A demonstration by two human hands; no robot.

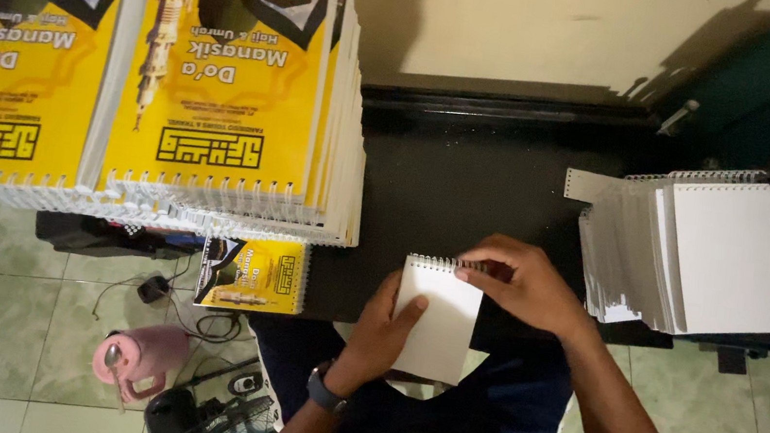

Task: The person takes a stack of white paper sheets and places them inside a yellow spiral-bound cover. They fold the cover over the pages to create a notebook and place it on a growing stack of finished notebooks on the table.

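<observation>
Both hands grip one small white spiral-bound booklet (437, 316) at the black table's (467, 187) front edge: left hand (381, 329) clasping its side, right hand (522, 280) fingers pinching its wire spine

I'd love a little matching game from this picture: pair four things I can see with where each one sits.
Things:
1. white booklet
2. yellow-covered stacks
3. pink jug
4. white fanned pile

Places:
A. on the tiled floor, lower left
B. between the left hand and right hand
C. on the right of the dark table
D. upper left

Pairs: 1-B, 2-D, 3-A, 4-C
</observation>
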